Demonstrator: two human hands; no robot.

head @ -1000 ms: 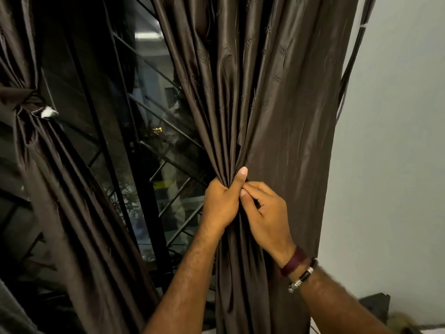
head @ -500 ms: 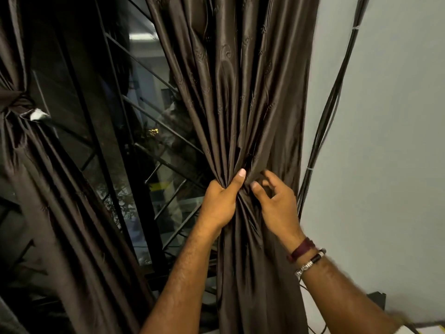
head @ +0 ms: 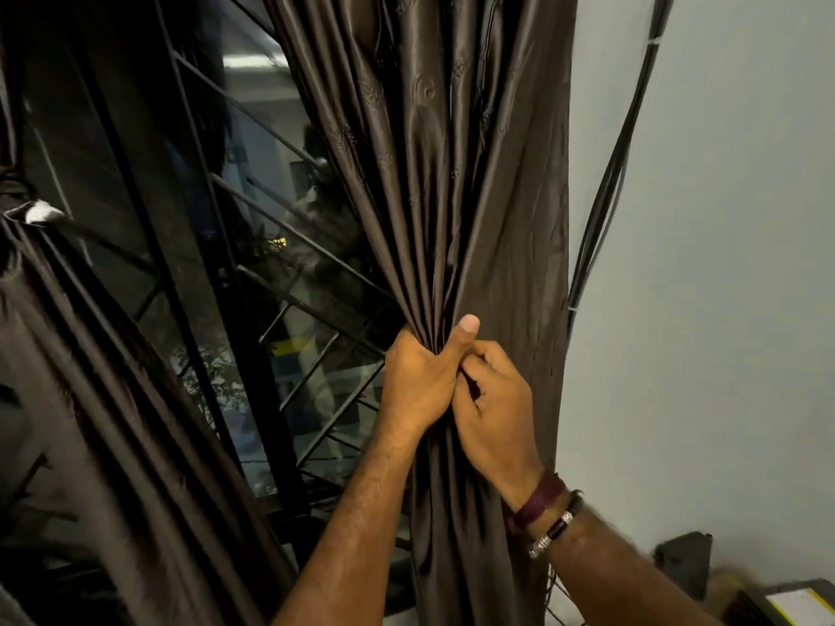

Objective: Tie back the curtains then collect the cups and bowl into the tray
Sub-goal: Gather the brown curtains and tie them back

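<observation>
The dark brown right curtain [head: 433,173] hangs in front of me, gathered into a narrow bunch at its middle. My left hand [head: 418,381] grips that bunch from the left, thumb pointing up. Pressed against it, my right hand [head: 492,399] has its fingers curled into the folds on the right side. The left curtain [head: 90,377] hangs at the left edge, tied back with a knot [head: 20,196] that has a white tag. No cups, bowl or tray are in view.
A window with black metal bars [head: 253,273] lies between the curtains. Black cables [head: 605,192] run down the grey wall [head: 705,264] right of the curtain. A dark object [head: 682,560] and a yellow-edged thing [head: 790,607] sit at the bottom right.
My right hand moved right to gather more folds, then came back against my left hand. The right curtain is now bunched tighter, baring more wall and the cables.
</observation>
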